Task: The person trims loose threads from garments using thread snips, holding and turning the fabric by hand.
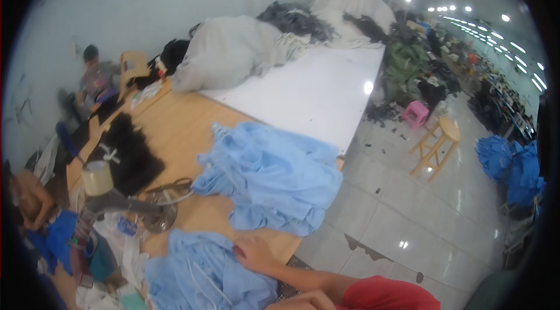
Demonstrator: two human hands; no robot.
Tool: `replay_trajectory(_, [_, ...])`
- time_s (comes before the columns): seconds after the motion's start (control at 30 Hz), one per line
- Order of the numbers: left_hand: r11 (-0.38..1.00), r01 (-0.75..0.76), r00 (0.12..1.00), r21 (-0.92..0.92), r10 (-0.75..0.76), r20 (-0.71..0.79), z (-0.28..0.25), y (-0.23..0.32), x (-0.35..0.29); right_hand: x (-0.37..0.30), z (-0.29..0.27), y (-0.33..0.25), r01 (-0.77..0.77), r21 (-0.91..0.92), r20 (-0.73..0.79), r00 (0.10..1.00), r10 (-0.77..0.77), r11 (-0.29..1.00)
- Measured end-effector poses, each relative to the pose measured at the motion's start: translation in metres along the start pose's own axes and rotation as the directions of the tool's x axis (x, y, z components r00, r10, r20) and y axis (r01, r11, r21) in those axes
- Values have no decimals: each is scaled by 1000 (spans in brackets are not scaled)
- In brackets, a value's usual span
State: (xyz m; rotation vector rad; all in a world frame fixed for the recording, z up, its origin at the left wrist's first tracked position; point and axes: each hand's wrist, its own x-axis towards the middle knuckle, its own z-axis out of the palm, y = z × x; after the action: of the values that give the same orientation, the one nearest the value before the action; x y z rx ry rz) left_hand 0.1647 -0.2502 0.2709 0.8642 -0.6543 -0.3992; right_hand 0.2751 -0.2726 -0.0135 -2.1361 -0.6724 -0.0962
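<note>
A bunched heap of light blue cloth [204,272] with pale cords or strips on it lies at the near table edge. My right hand [255,253] is on its right side, fingers bent into the folds and seeming to grip the cloth. Below it, at the lower edge of the picture, part of my left hand [304,300] shows beside the heap; its fingers are cut off or hidden. A larger pile of light blue cloth [274,176] lies just beyond, reaching over the table's right edge.
On the left of the wooden table [181,117] stand a metal arm with a tape roll [97,178] and black cloth [131,155]. Beyond lie a white board [303,88] and covered heaps. Two people sit at the left. A wooden stool [437,141] and pink stool [415,114] stand right.
</note>
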Motion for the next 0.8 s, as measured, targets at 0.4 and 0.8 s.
replay_trajectory(0.4, [991, -45, 943, 122, 1, 331, 4, -3, 15, -6, -9, -9, 61, -38, -15, 998, -62, 997])
replay_trajectory(0.8, [938, 344, 895, -43, -314, 316, 51, 48, 93, -8, -2, -2, 52, 4, -20, 998, -52, 999])
